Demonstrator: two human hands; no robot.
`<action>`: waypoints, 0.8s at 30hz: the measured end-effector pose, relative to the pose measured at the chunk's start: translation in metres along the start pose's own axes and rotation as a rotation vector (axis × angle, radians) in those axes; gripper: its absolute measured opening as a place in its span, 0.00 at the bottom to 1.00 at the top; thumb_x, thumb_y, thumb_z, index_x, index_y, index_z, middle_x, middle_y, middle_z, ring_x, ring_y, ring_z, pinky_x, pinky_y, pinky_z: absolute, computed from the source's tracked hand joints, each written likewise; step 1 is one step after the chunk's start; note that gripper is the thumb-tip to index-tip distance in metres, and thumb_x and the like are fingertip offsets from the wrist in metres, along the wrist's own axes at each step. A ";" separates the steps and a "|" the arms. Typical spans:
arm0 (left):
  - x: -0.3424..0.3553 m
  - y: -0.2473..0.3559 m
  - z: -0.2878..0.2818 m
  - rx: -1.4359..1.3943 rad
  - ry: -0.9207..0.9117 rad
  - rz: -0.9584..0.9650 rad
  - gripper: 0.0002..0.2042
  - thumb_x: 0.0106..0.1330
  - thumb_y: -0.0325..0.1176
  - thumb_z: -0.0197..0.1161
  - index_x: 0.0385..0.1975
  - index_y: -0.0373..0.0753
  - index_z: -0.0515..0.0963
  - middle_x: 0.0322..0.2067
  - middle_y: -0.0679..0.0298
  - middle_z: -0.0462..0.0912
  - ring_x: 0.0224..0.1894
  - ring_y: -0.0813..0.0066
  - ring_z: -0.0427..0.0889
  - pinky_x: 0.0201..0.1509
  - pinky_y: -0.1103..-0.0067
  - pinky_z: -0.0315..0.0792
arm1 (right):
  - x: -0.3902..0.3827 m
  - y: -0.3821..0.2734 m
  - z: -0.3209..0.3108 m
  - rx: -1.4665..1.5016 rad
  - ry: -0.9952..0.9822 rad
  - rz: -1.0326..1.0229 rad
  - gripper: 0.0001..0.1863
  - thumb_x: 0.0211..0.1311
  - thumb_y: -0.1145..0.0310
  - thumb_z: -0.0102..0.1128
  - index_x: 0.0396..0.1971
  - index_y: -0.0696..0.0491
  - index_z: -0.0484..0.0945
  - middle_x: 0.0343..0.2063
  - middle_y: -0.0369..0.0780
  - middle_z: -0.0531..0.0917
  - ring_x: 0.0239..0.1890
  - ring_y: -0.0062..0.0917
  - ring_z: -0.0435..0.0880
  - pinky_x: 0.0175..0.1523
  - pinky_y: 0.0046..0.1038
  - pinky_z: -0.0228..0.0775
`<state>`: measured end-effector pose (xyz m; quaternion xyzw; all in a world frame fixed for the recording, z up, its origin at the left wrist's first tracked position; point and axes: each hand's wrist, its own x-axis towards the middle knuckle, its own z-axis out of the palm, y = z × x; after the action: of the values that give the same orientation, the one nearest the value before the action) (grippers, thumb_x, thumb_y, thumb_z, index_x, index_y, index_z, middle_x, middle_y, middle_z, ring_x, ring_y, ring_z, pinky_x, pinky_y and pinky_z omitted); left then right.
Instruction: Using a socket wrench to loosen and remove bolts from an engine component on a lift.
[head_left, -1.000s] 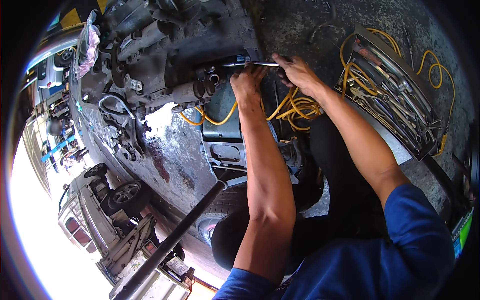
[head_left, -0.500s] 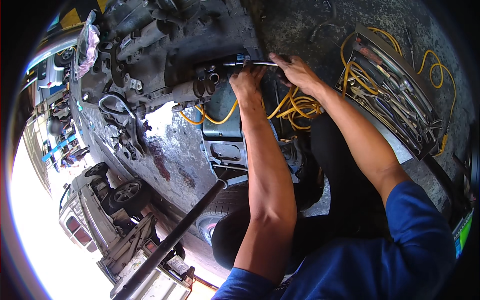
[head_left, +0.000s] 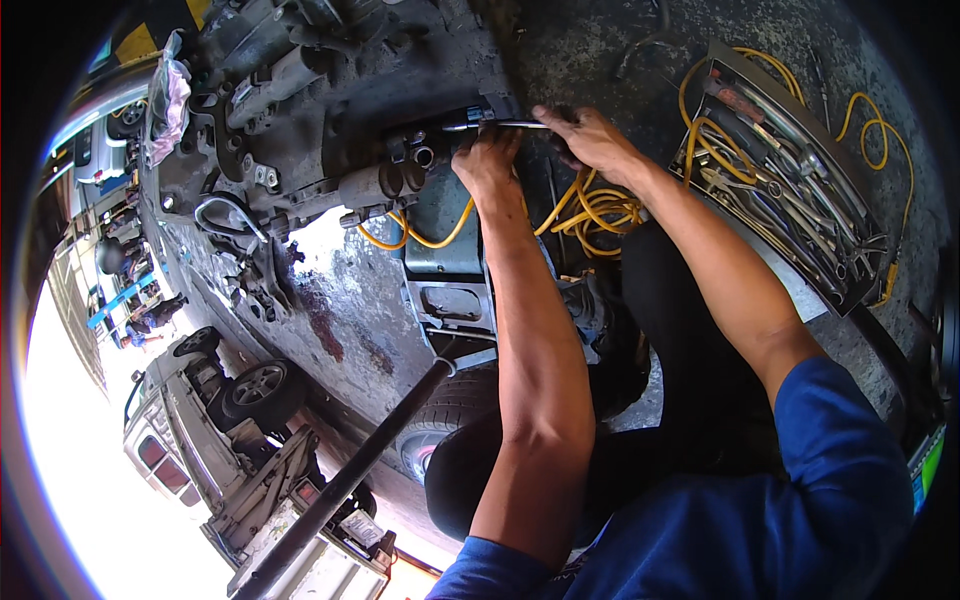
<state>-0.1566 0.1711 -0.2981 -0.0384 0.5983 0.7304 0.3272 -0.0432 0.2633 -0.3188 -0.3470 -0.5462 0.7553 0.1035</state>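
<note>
My right hand (head_left: 595, 145) is closed round the right end of a slim, shiny ratchet wrench (head_left: 522, 125). Just left of it, my left hand (head_left: 487, 170) has its fingers curled at the wrench's other end, with the fingertips partly hidden. A small blue fitting, perhaps a socket (head_left: 475, 114), shows beside the wrench there. Both hands work against the edge of a large, greasy engine block (head_left: 420, 80). Two round dark cylinders (head_left: 385, 182) stick out of the block, left of my left hand.
A metal tray (head_left: 862, 290) full of wrenches and pliers lies at right. Coiled yellow hose (head_left: 595, 215) runs under my forearms. A long dark bar (head_left: 350, 475) slants up from the lower left toward a jack-like metal frame (head_left: 450, 300). Beyond it stands a white truck (head_left: 190, 420).
Hands and wrench stay almost in place; my left hand sits slightly farther left. The view has shifted a little.
</note>
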 end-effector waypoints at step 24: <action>-0.002 -0.012 0.008 -0.155 0.145 -0.027 0.18 0.70 0.35 0.52 0.52 0.27 0.66 0.49 0.53 0.73 0.49 0.55 0.76 0.51 0.65 0.76 | 0.003 0.013 -0.005 0.112 0.003 -0.228 0.09 0.64 0.67 0.58 0.39 0.56 0.77 0.20 0.31 0.74 0.22 0.13 0.70 0.25 0.17 0.61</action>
<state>-0.1460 0.1788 -0.3056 -0.1244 0.5616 0.7653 0.2889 -0.0391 0.2634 -0.3323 -0.2775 -0.5388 0.7676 0.2085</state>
